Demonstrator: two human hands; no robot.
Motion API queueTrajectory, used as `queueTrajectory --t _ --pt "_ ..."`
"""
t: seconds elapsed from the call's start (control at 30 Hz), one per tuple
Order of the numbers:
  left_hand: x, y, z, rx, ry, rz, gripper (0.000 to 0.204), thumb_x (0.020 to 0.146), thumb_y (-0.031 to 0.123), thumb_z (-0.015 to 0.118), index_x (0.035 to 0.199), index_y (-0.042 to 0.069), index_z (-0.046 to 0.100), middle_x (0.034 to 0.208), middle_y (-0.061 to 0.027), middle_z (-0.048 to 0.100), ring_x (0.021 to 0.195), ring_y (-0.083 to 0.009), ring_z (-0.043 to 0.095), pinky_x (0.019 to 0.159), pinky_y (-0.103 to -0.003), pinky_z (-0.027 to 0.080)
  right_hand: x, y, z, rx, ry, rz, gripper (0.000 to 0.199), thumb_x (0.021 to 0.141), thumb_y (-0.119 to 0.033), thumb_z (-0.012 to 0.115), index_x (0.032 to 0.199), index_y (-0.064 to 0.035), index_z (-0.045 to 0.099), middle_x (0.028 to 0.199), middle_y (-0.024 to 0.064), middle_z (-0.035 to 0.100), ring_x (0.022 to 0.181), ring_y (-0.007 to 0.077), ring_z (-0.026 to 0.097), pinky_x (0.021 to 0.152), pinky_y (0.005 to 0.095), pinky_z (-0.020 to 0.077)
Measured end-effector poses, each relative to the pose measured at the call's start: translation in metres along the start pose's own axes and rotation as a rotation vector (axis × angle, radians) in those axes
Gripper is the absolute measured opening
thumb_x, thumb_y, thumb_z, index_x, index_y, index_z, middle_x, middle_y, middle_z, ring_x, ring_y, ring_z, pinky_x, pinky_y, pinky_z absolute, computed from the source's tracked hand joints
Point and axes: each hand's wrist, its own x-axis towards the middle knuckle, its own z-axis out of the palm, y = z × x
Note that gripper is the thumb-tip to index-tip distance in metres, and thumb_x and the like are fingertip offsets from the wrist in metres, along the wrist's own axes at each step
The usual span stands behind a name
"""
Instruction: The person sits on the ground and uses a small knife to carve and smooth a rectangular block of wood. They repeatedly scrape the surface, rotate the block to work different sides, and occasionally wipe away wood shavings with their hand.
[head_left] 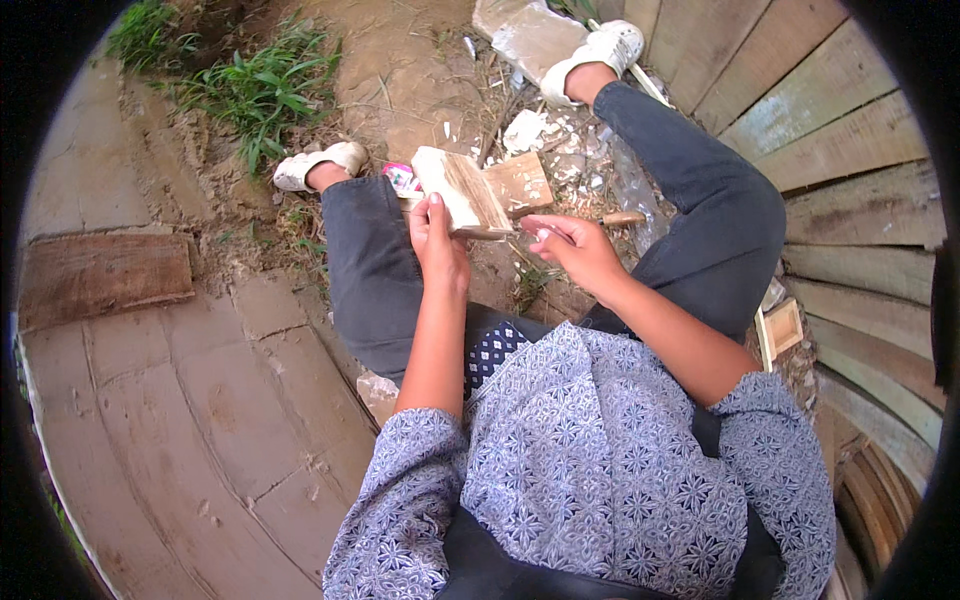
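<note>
With your left hand [437, 240] clamped around the pale, whitewashed rectangular wooden block [462, 190] above your knees, and your right hand [572, 248] pinching a small wooden-handled tool [618, 218], brace the block firmly and work away from your fingers.

1. Two hands are yours: your left hand [437, 245] grips one block, and your right hand [578, 250] pinches something too small to tell.
2. Two wooden blocks show: a pale wooden block [462, 190] in your left hand, and a second wooden block [520, 183] just behind it on the ground.
3. Two white shoes: the left shoe [318, 163] near the grass, the right shoe [600, 50] near the top edge.
4. One flat board [100, 278] lies on the paving at your left.
5. One small wooden frame [782, 328] sits by the plank wall at your right.
6. One pink wrapper [400, 178] lies beside your left knee.
</note>
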Motion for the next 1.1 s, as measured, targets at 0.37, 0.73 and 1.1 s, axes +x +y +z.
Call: queueTrajectory --t 0.37,0.73,1.1 --pt "0.035 -0.050 -0.004 0.201 0.111 -0.218 0.095 0.086 0.005 0.072 0.150 0.017 0.002 0.148 -0.0180 0.033 0.129 -0.0315 0.046 0.095 -0.051 0.049 0.070 0.074 -0.022 -0.357 0.160 0.114 0.034 0.094 -0.011 0.057 0.125 -0.0026 0.068 0.104 0.0094 0.074 0.088 0.0126 0.071 0.076 0.0258 0.0536" --pt "0.104 -0.040 -0.052 0.156 0.240 0.173 0.034 0.094 0.021 0.071 0.118 0.000 0.062 0.114 -0.0091 0.062 0.108 -0.0177 0.056 0.096 -0.032 0.044 0.079 0.050 0.040 -0.373 -0.099 0.001 0.035 0.101 -0.013 0.055 0.134 -0.0133 0.063 0.107 0.0110 0.072 0.069 0.0108 0.067 0.063 0.0269 0.0555" --pt "0.110 -0.040 -0.014 0.280 0.180 0.138 0.034 0.089 0.014 0.076 0.115 0.002 0.058 0.114 -0.0077 0.063 0.104 -0.0149 0.057 0.094 -0.029 0.046 0.055 0.059 0.046 -0.655 -0.215 -0.227 0.049 0.102 -0.008 0.049 0.150 -0.0036 0.041 0.153 0.0150 0.045 0.133 0.0271 0.053 0.108 0.0343 0.0424"
